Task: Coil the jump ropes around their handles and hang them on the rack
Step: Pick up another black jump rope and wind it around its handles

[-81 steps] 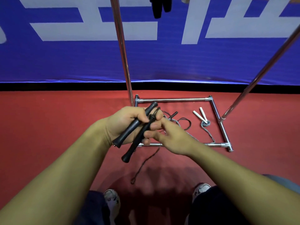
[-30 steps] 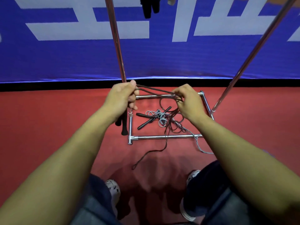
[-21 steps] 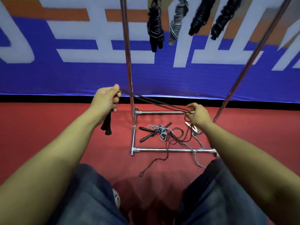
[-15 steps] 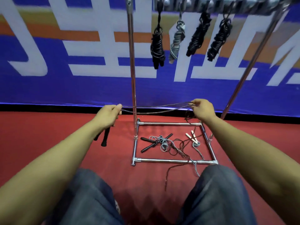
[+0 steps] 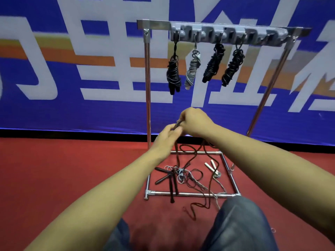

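Jump rope [image 5: 176,160], pinched by both hands [image 5: 194,122]

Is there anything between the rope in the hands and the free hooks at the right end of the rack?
Nothing visible blocks it: the rope is below the bar, and the free hooks have open space beneath them.

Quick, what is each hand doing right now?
Left hand: pinching the dark jump rope, handles dangling below.
Right hand: gripping the same rope's loop.
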Action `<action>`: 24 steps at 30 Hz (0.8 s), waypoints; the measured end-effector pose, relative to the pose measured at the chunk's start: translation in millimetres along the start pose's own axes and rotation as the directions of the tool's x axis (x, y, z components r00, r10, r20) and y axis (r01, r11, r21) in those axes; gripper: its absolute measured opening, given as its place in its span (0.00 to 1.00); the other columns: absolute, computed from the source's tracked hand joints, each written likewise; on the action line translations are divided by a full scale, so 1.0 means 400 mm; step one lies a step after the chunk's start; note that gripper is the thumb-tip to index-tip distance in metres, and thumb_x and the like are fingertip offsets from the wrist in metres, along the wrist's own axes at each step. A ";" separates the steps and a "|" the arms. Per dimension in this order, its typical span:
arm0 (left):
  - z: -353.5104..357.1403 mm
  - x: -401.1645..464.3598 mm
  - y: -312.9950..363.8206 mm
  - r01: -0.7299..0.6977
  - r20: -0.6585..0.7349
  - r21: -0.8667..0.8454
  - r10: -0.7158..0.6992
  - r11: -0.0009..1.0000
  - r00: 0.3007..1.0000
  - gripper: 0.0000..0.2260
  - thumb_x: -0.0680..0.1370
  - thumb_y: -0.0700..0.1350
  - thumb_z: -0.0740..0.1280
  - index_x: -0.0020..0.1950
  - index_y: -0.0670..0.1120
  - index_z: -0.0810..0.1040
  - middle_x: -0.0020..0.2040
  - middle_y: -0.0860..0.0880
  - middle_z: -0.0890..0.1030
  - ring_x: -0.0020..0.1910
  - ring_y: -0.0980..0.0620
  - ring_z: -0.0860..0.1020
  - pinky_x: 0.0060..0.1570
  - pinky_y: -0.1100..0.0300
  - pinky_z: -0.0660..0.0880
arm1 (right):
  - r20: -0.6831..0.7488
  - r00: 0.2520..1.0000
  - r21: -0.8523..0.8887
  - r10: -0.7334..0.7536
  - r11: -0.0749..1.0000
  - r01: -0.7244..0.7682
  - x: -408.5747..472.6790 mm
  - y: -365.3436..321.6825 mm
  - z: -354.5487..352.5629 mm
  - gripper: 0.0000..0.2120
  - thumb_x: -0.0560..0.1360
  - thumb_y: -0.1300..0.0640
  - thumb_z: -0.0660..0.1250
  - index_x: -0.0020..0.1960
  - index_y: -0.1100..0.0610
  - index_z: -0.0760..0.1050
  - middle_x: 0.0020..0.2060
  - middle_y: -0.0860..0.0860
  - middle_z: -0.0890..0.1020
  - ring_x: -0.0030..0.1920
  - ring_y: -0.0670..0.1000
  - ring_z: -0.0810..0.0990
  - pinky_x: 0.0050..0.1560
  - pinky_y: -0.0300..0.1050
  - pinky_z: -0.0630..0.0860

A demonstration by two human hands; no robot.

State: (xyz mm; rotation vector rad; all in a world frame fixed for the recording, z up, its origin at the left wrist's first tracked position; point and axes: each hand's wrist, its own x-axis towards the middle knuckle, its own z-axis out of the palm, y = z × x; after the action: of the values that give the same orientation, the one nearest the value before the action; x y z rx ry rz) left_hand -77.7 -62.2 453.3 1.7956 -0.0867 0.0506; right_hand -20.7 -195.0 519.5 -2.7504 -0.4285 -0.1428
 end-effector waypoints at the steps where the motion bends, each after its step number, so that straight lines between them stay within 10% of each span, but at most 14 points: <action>1: 0.023 0.007 0.026 -0.020 0.001 0.006 0.020 1.000 1.000 0.19 0.79 0.59 0.62 0.65 0.49 0.74 0.51 0.56 0.80 0.50 0.59 0.78 0.55 0.61 0.73 | -0.008 1.000 -0.070 -0.005 0.998 0.004 -0.004 -0.004 -0.006 0.04 0.70 0.56 0.69 0.44 0.52 0.77 0.43 0.53 0.82 0.45 0.57 0.79 0.42 0.48 0.77; 6: -0.021 0.064 0.059 -0.073 0.095 0.408 0.037 0.910 0.995 0.17 0.82 0.52 0.61 0.38 0.45 0.75 0.29 0.46 0.68 0.29 0.51 0.68 0.33 0.59 0.71 | 0.016 0.994 -0.001 -0.110 0.994 0.110 -0.029 0.058 -0.031 0.17 0.72 0.48 0.73 0.58 0.50 0.76 0.44 0.46 0.78 0.49 0.52 0.79 0.46 0.46 0.75; 12: -0.098 0.084 0.057 -0.148 0.035 0.592 0.157 0.793 0.987 0.15 0.82 0.52 0.59 0.39 0.51 0.77 0.31 0.54 0.74 0.33 0.53 0.73 0.34 0.58 0.66 | 0.172 0.984 0.059 -0.048 0.998 0.038 -0.089 0.164 0.026 0.05 0.73 0.53 0.72 0.48 0.48 0.79 0.39 0.46 0.81 0.41 0.49 0.79 0.41 0.42 0.73; 17: -0.225 0.073 -0.032 -0.075 0.022 0.930 0.148 0.361 0.989 0.14 0.83 0.60 0.53 0.49 0.55 0.74 0.42 0.51 0.77 0.42 0.44 0.74 0.42 0.51 0.72 | 0.274 0.961 0.053 0.039 0.997 -0.055 -0.100 0.258 0.040 0.08 0.78 0.49 0.67 0.43 0.51 0.80 0.33 0.47 0.78 0.36 0.51 0.78 0.39 0.43 0.73; 20: -0.247 0.070 -0.067 -0.051 0.017 0.911 0.084 0.410 0.996 0.13 0.83 0.60 0.53 0.46 0.57 0.72 0.43 0.51 0.80 0.44 0.44 0.77 0.44 0.50 0.75 | 0.032 0.990 -0.399 0.135 0.910 -0.111 -0.065 0.310 0.033 0.12 0.77 0.56 0.63 0.57 0.44 0.77 0.54 0.52 0.76 0.49 0.60 0.79 0.43 0.49 0.72; 24: -0.273 0.062 -0.119 -0.025 -0.021 0.888 0.094 0.459 0.995 0.15 0.82 0.61 0.53 0.47 0.57 0.75 0.44 0.57 0.81 0.45 0.47 0.78 0.44 0.52 0.75 | -0.048 0.983 -0.084 0.178 0.980 -0.182 -0.033 0.364 0.024 0.10 0.75 0.57 0.66 0.54 0.46 0.79 0.52 0.49 0.81 0.50 0.56 0.81 0.44 0.46 0.75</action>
State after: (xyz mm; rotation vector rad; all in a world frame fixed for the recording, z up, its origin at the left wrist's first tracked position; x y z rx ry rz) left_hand -47.4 54.1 433.7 2.8767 -0.0796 0.2507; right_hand 12.5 -325.3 460.9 -2.8500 -0.1641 -0.1749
